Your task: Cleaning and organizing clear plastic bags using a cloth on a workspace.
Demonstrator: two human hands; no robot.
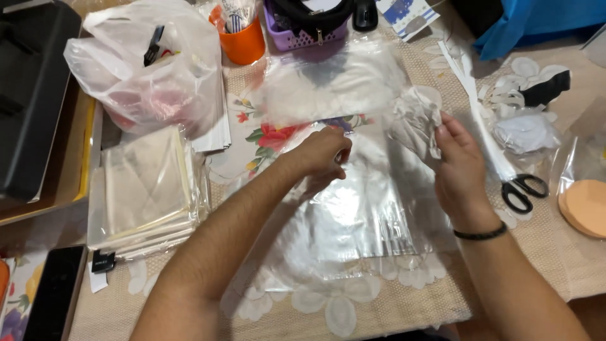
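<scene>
A stack of clear plastic sleeves point(360, 221) lies flat on the lace-covered table in front of me. My left hand point(323, 155) rests on its upper edge, fingers curled and pinching the top sheet. My right hand point(459, 164) is at the right edge of the stack and grips a crumpled piece of white, filmy material point(416, 117). Another clear plastic sheet point(328, 82) lies just beyond the stack, partly bunched up.
Black-handled scissors point(521, 189) lie to the right, beside white paper strips point(470, 88). A pile of packed clear bags point(145, 186) sits left, below a white carrier bag point(151, 69). An orange cup point(243, 41) and a purple basket point(297, 35) stand behind. An orange disc point(587, 205) lies far right.
</scene>
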